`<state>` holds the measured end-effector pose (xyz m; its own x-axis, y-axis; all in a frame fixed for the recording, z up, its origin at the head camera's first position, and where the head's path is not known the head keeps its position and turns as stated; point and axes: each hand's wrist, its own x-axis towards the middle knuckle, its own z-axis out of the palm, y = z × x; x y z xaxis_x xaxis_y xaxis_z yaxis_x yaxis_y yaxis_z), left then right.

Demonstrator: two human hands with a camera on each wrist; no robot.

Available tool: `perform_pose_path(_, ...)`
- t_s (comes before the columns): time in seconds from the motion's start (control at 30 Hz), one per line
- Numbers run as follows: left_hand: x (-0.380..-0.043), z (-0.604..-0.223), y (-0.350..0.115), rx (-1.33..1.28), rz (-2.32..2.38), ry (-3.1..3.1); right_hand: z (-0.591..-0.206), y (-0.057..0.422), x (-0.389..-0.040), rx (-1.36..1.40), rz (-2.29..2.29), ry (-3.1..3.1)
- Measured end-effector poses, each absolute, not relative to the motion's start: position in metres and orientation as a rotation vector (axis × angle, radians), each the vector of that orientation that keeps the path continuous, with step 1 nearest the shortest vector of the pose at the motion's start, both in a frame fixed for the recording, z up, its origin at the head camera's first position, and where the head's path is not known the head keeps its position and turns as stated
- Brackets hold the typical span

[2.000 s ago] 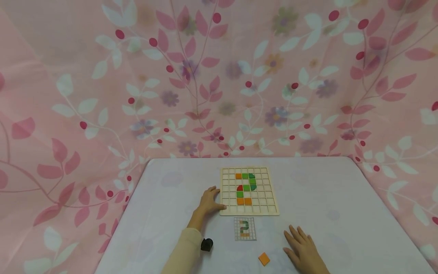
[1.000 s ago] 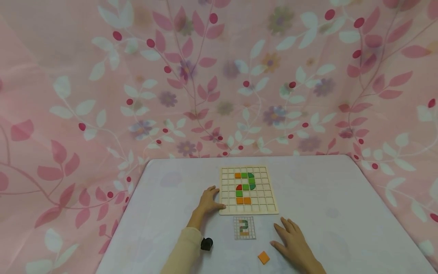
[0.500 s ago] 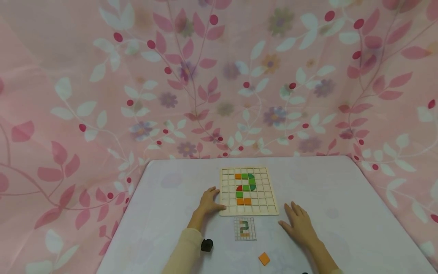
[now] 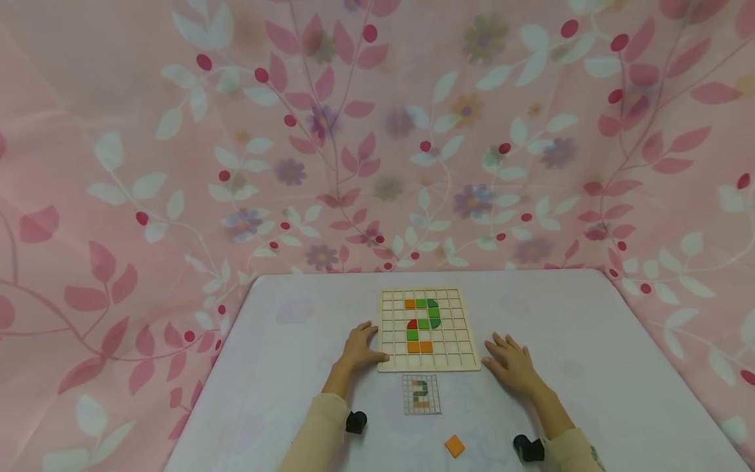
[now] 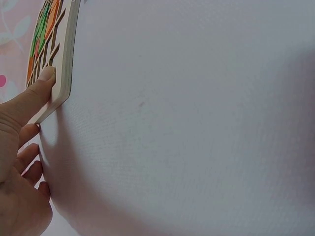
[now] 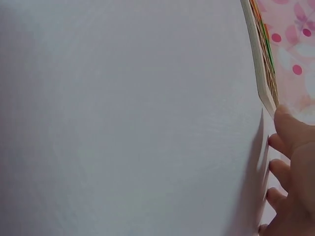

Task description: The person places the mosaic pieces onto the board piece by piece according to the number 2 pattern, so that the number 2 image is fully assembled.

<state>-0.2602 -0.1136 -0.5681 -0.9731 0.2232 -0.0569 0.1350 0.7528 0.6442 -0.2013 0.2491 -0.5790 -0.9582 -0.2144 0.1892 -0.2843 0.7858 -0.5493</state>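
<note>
A square wooden grid board (image 4: 462,333) lies flat on the table. Several orange, green and red tiles in it form a 2-like figure. At its near left corner is my left hand (image 4: 356,349). The left thumb (image 5: 45,77) rests on top of the board's rim, and the other fingers spread along its side on the cloth. My right hand (image 4: 512,364) is beside the board's right edge with relaxed fingers. In the right wrist view, the right thumb (image 6: 284,118) is right at the board's corner, the other fingertips touching the cloth.
A small printed card (image 4: 421,394) with the same coloured figure lies just in front of the board. Nearer still sits a loose orange square tile (image 4: 455,446), turned like a diamond. White cloth covers the table (image 4: 307,301); a pink floral curtain (image 4: 377,164) hangs behind.
My right hand has moved forward from the near right of the table to the board's right edge. My left hand has stayed at the board's left corner.
</note>
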Motion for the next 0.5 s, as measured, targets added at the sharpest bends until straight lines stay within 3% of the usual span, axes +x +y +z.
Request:
perform_pose_path(0.27, -0.258, -0.564, -0.112, 0.285, 1.063, 2.805, -0.573, 0.252, -0.194, 0.392, 0.859, -2.803)
perform_pose_path(0.5, -0.257, -0.562, -0.113, 0.282, 1.067, 2.811, -0.568, 0.263, -0.158, 0.353, 0.844, -2.848)
